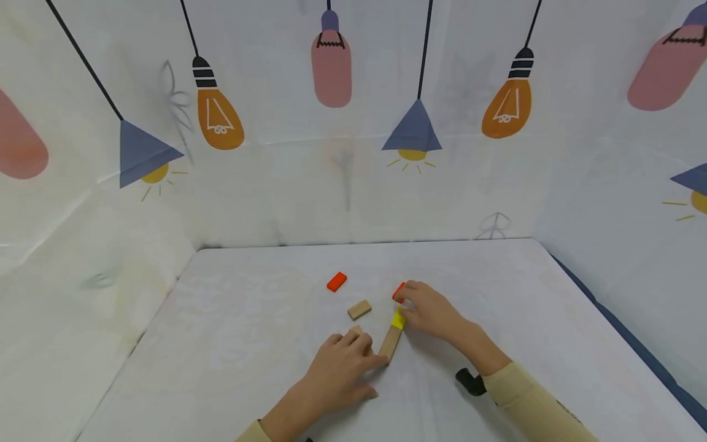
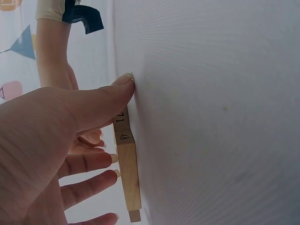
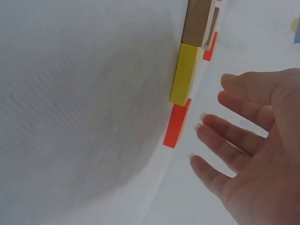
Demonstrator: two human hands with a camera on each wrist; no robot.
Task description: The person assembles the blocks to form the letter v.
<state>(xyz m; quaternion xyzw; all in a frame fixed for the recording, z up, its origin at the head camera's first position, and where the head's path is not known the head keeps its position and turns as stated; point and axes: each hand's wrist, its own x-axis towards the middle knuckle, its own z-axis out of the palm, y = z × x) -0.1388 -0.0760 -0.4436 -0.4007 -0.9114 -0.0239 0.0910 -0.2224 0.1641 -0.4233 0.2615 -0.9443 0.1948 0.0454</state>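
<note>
In the head view my left hand (image 1: 341, 373) lies over the near end of a short line of flat wooden blocks (image 1: 391, 345), fingers spread. The left wrist view shows its fingertips at the top of the wooden block (image 2: 129, 173), printed with small numbers, and the thumb apart from them. A yellow block (image 1: 397, 319) continues the line at its far end. Beyond it lies a red block (image 3: 176, 125), partly covered by my right hand (image 1: 433, 312) in the head view. Its loosely bent fingers stand beside both coloured blocks, with nothing between them in the right wrist view.
Another red block (image 1: 336, 282) lies farther back on the white table (image 1: 248, 319), and a loose wooden block (image 1: 359, 309) lies nearer. One more wooden block (image 1: 356, 330) shows partly behind the left fingers. A wall sheet (image 1: 265, 184) printed with lamps rises behind the table.
</note>
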